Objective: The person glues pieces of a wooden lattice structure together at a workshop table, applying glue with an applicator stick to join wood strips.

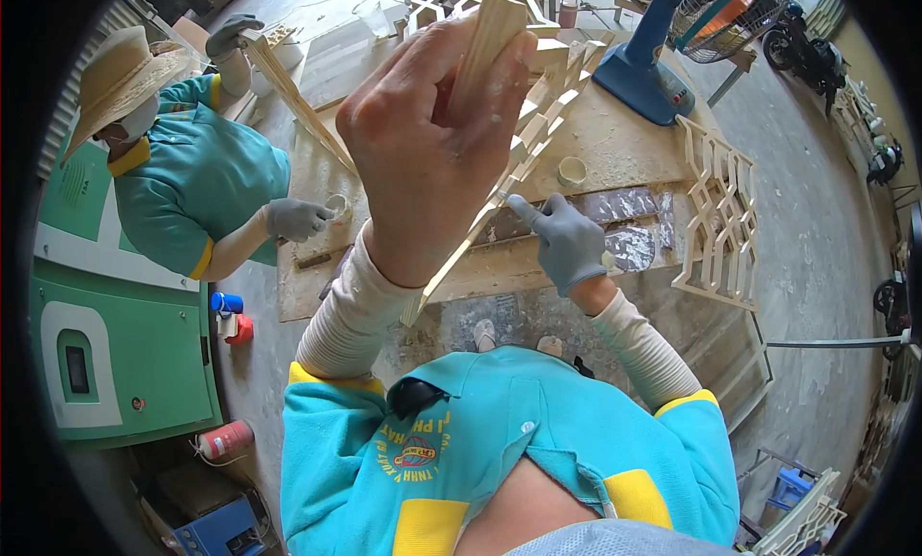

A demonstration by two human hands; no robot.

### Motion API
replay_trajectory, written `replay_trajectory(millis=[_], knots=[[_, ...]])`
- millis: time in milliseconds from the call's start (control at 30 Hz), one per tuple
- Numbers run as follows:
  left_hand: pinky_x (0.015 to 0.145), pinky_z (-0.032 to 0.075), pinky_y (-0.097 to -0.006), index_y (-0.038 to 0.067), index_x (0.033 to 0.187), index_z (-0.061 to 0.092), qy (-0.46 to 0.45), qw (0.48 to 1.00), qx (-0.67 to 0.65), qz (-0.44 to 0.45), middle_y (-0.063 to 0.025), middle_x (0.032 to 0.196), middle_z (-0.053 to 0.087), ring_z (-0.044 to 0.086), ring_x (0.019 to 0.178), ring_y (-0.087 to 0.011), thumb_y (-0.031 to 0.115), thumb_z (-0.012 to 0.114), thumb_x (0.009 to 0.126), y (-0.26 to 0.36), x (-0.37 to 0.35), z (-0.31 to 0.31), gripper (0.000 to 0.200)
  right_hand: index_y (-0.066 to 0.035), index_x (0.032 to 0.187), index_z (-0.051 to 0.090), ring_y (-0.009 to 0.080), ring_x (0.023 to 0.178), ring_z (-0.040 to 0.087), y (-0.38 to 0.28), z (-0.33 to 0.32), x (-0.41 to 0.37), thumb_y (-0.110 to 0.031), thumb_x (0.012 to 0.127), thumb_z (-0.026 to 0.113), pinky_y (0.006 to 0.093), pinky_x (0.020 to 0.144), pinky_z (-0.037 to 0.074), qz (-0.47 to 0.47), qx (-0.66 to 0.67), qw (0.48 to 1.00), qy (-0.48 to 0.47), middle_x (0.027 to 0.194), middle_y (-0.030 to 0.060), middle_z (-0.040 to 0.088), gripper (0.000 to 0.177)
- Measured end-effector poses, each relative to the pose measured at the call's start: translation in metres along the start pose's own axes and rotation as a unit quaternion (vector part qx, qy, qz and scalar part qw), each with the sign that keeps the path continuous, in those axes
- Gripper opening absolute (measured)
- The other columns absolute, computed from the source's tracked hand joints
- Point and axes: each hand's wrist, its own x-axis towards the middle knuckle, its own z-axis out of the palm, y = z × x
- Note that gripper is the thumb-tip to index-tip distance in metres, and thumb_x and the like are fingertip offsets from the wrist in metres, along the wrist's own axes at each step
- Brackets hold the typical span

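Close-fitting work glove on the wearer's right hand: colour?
Grey; the glove shows best in the head view.

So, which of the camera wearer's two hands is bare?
It's the left hand, the one close to the camera, holding a wooden piece. No glove covers it, while the right hand wears a grey one.

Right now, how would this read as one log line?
left hand: gripping wooden bar; right hand: gloved, index finger toward lattice; cup: on table; co-worker: holding wooden strip
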Motion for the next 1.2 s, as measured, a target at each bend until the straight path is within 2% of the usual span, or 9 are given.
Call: replay_trajectory(millis=[67, 267, 367, 533, 700, 800, 900, 1033, 1200], knots=[[0.045, 0.019, -0.0199, 0.004, 0.097, 0.075, 0.002, 1.000, -0.008, 0.004, 0.0075, 0.055, 0.047, 0.031, 0.049, 0.0019, 0.017, 0.079, 0.085, -0.001, 0.000, 0.002, 0.018, -0.034, 0.126, 0.066, 0.0244, 0.065, 0.062, 0.003, -0.006, 0.005, -0.005, 0.084, 0.062, 0.0385, 0.054, 0.051, 0.009, -0.038, 0.999, -0.006, 0.079, 0.0044, 0.055, 0.052], [0.054, 0.049, -0.0298, 0.005, 0.093, 0.070, -0.011, 1.000, 0.020, 0.011, -0.0084, 0.074, 0.066, 0.062, 0.055, -0.0203, 0.015, 0.080, 0.078, 0.005, 0.000, 0.002, 0.020, -0.037, 0.125, 0.066, 0.0262, 0.064, 0.062, 0.005, -0.005, 0.009, -0.003, 0.083, 0.060, 0.0385, 0.056, 0.050, 0.029, -0.021, 0.999, -0.028, 0.079, 0.0048, 0.056, 0.054], [0.054, 0.050, -0.0301, 0.005, 0.093, 0.069, -0.020, 1.000, 0.017, 0.003, -0.0085, 0.075, 0.067, 0.063, 0.056, -0.0205, 0.015, 0.080, 0.078, 0.007, 0.001, 0.002, 0.021, -0.038, 0.124, 0.067, 0.0279, 0.064, 0.062, 0.000, -0.010, 0.005, -0.003, 0.083, 0.060, 0.0393, 0.057, 0.050, 0.016, -0.011, 0.996, -0.082, 0.080, 0.0054, 0.057, 0.054], [0.045, 0.026, -0.0181, 0.006, 0.096, 0.075, -0.013, 1.000, 0.007, 0.014, 0.0040, 0.055, 0.053, 0.039, 0.047, 0.0007, 0.017, 0.080, 0.084, 0.007, 0.000, 0.004, 0.017, -0.038, 0.128, 0.063, 0.0292, 0.069, 0.065, 0.009, -0.020, 0.012, -0.004, 0.084, 0.059, 0.0417, 0.060, 0.052, 0.052, 0.053, 0.990, -0.122, 0.085, 0.0067, 0.058, 0.056], [0.045, 0.027, -0.0184, 0.006, 0.096, 0.075, -0.015, 1.000, 0.007, 0.024, 0.0037, 0.055, 0.053, 0.039, 0.048, 0.0009, 0.016, 0.080, 0.084, 0.007, 0.002, 0.007, 0.016, -0.036, 0.125, 0.065, 0.0292, 0.072, 0.067, -0.006, -0.017, 0.014, -0.005, 0.088, 0.058, 0.0428, 0.062, 0.054, 0.063, -0.027, 0.993, -0.099, 0.086, 0.0088, 0.058, 0.049], [0.045, 0.027, -0.0185, 0.005, 0.096, 0.075, -0.016, 1.000, 0.000, 0.016, 0.0035, 0.055, 0.053, 0.039, 0.048, 0.0010, 0.016, 0.080, 0.084, 0.008, 0.002, 0.006, 0.017, -0.037, 0.126, 0.064, 0.0281, 0.068, 0.066, -0.006, -0.023, 0.008, -0.004, 0.088, 0.057, 0.0422, 0.059, 0.053, 0.029, 0.000, 0.987, -0.158, 0.084, 0.0079, 0.058, 0.051], [0.045, 0.027, -0.0186, 0.005, 0.095, 0.075, -0.017, 1.000, -0.006, 0.017, 0.0036, 0.056, 0.052, 0.039, 0.048, 0.0010, 0.015, 0.080, 0.083, 0.010, 0.002, 0.006, 0.017, -0.037, 0.125, 0.065, 0.0293, 0.069, 0.064, 0.003, -0.027, 0.020, -0.006, 0.083, 0.060, 0.0425, 0.063, 0.052, 0.092, 0.042, 0.985, -0.143, 0.087, 0.0075, 0.059, 0.053], [0.045, 0.028, -0.0186, 0.004, 0.095, 0.074, -0.018, 1.000, -0.001, 0.025, 0.0043, 0.056, 0.052, 0.038, 0.049, 0.0009, 0.014, 0.080, 0.083, 0.013, 0.005, 0.008, 0.016, -0.038, 0.129, 0.063, 0.0300, 0.071, 0.067, -0.001, -0.022, 0.018, -0.005, 0.088, 0.055, 0.0436, 0.062, 0.054, 0.072, -0.021, 0.991, -0.110, 0.087, 0.0092, 0.060, 0.053], [0.047, 0.032, -0.0202, 0.004, 0.093, 0.073, -0.023, 1.000, -0.007, 0.017, 0.0025, 0.059, 0.054, 0.042, 0.050, -0.0025, 0.013, 0.079, 0.082, 0.011, 0.004, 0.009, 0.016, -0.040, 0.129, 0.062, 0.0303, 0.075, 0.067, 0.005, -0.022, 0.010, -0.005, 0.087, 0.056, 0.0431, 0.066, 0.054, 0.076, 0.082, 0.981, -0.161, 0.088, 0.0089, 0.060, 0.055]])
